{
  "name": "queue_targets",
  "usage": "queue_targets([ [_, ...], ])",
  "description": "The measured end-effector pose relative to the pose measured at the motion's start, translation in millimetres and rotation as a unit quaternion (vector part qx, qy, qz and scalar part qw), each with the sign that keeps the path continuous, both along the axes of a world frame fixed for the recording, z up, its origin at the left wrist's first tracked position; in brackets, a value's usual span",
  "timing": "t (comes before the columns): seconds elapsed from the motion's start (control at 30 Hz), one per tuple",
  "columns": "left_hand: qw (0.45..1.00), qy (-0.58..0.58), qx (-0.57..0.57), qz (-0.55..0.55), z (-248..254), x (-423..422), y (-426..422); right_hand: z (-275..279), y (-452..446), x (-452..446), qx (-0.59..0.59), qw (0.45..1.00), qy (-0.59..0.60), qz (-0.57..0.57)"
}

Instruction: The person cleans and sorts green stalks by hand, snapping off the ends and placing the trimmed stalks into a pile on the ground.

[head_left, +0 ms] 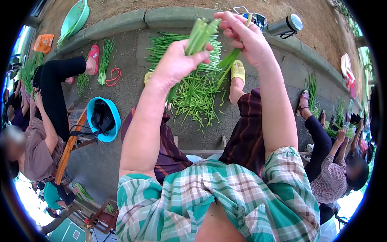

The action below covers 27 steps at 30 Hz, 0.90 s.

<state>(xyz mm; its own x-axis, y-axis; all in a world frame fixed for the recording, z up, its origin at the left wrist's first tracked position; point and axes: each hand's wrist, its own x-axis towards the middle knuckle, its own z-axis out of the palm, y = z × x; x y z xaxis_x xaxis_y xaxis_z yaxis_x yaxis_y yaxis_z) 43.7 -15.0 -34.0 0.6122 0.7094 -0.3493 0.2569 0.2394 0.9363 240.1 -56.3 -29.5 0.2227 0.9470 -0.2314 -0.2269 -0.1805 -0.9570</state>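
Observation:
My left hand [177, 60] is closed around a bunch of green stalks [200, 35], long and thin like chives, with the cut ends pointing up. Close beside it, my right hand [252, 42] pinches a few thinner green stalks [228, 63], which hang down below the fingers. On the ground beneath both hands lies a pile of long green stalks [161, 50], partly hidden by my left hand. Nearer to me spreads a heap of short green trimmings [197, 99], between my feet in yellow slippers [238, 69].
A concrete curb [173, 18] runs behind the pile, with a steel flask [285, 25] on it. At left are a blue basin [115, 121] holding a black bag, and a seated person [38, 149]. Another person [328, 177] sits at right, handling green stalks.

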Motion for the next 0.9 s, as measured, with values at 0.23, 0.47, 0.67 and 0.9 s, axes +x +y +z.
queue_targets([
  [0.23, 0.998, 0.018, -0.052, -0.017, 0, 7, -7, -13, 1, -2, 0.009, 0.997, 0.069, 0.021],
  [0.47, 0.999, 0.04, 0.032, 0.013, -2, -5, 7, -13, 5, 15, -0.079, 0.989, 0.12, 0.027],
  [0.67, 1.0, 0.004, -0.01, -0.006, 3, 0, 2, -2, -4, -3, -0.101, 0.987, 0.078, 0.1],
  [0.9, 0.998, -0.051, 0.031, -0.023, -7, 10, -14, -26, -2, -8, -0.085, 0.975, 0.1, 0.178],
])
